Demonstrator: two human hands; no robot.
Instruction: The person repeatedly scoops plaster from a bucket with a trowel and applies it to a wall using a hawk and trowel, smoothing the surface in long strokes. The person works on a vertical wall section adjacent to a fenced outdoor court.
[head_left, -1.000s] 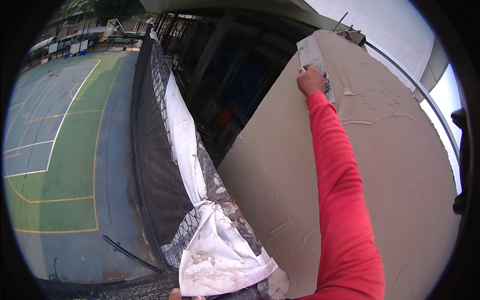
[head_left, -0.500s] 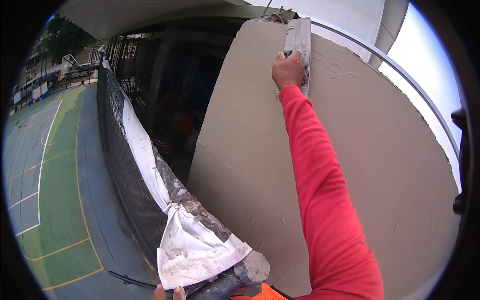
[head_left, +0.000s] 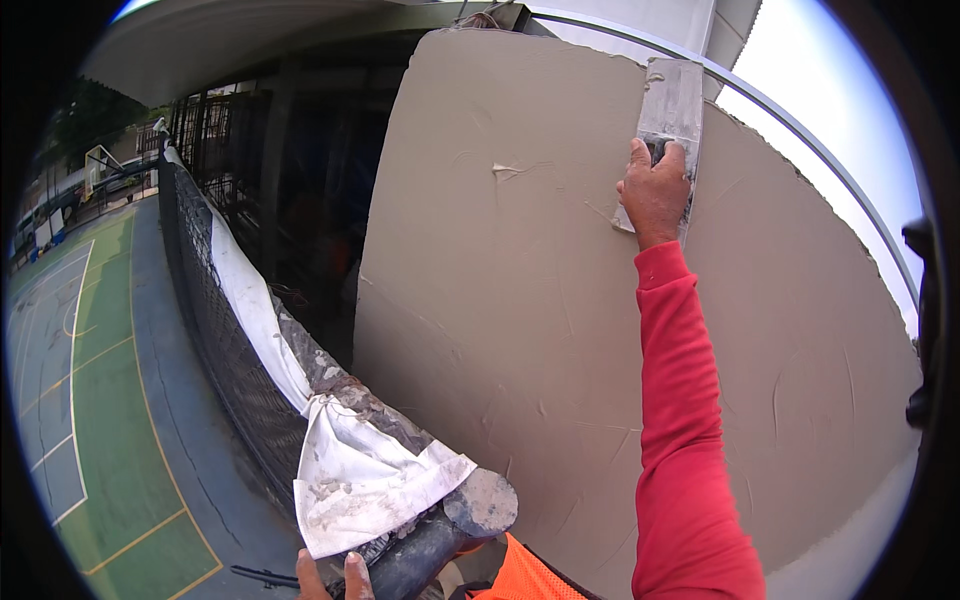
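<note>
At the upper right, my right hand (head_left: 657, 192) grips a long grey plastering trowel (head_left: 672, 100) by its dark handle. The blade lies upright against a smooth wet-plastered wall (head_left: 500, 280), near its top edge. Only the tips of two fingers of my left hand (head_left: 333, 578) show at the bottom. They are apart and stretched upward beside the lower edge of a dirty white cloth (head_left: 370, 480), with nothing seen held between them; the rest of that hand is out of the picture.
A dark round pipe (head_left: 415, 560) with a mortar-caked end (head_left: 480, 503) stands below the cloth. Black netting (head_left: 215, 290) runs along the left, above a green-and-blue sports court (head_left: 105, 400). A metal rail (head_left: 800, 135) curves behind the wall's top. Orange mesh fabric (head_left: 525, 575) shows at the bottom.
My right hand has slid the trowel rightward along the upper wall. The view has shifted slightly, and the left fingertips remain near the cloth.
</note>
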